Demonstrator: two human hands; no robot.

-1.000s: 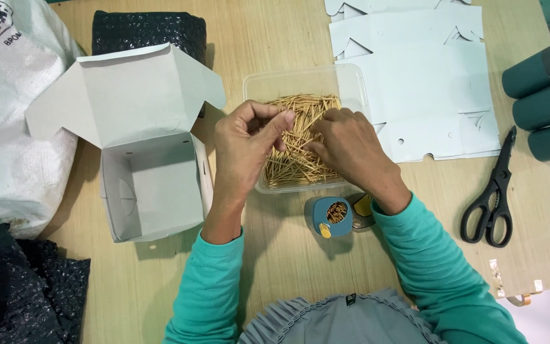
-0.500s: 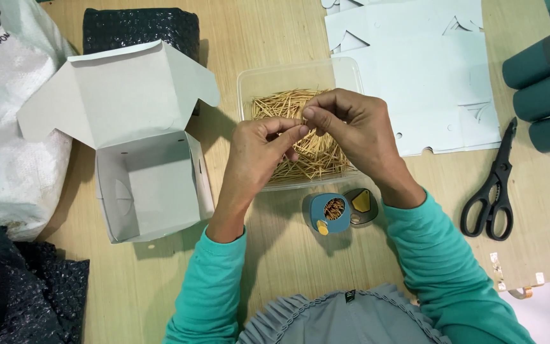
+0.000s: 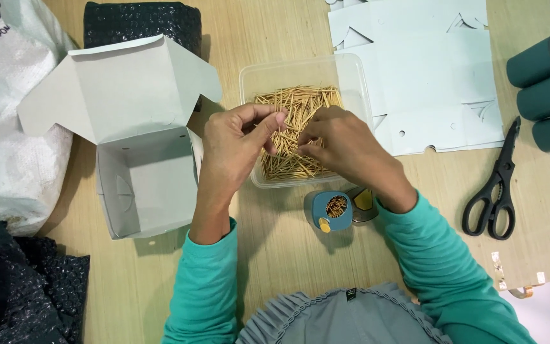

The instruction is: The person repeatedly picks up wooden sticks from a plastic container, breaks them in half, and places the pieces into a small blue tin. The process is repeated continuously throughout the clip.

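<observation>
Wooden toothpicks (image 3: 297,105) lie heaped in the clear tub (image 3: 351,70) on the counter (image 3: 275,255), and both your hands work above them. Your left hand (image 3: 233,150) pinches a few sticks between thumb and fingers; your right hand (image 3: 345,150) closes its fingertips on the same small bunch. One small blue dispenser (image 3: 332,210) just below the tub looks already part-filled, though most sticks remain. One open white carton (image 3: 141,178) waits empty, beside one pair of scissors (image 3: 494,185) and three green tubes (image 3: 545,95).
</observation>
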